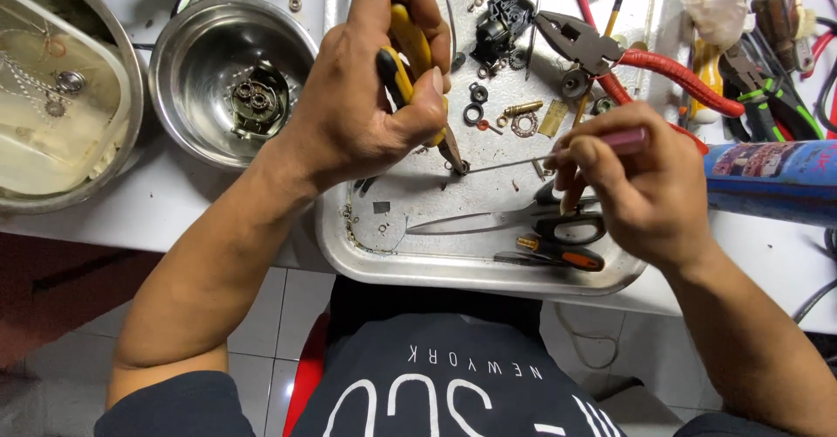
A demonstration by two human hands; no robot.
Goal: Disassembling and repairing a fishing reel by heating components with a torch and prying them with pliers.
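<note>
Yellow-and-black pliers handles [403, 54], red-handled pliers [636, 67], a blue can [772, 180] — all around a silver tray [488, 271].

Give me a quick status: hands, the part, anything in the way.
Left hand squeezing yellow-handled pliers. Right hand holding thin pick. Both tips meet on tiny part. Scissors lie nearby.

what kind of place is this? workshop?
Likely a small repair bench. The left hand grips yellow-handled pliers, the right hand a thin pick, over a metal tray of tiny washers and parts; red-handled pliers lie nearby.
</note>
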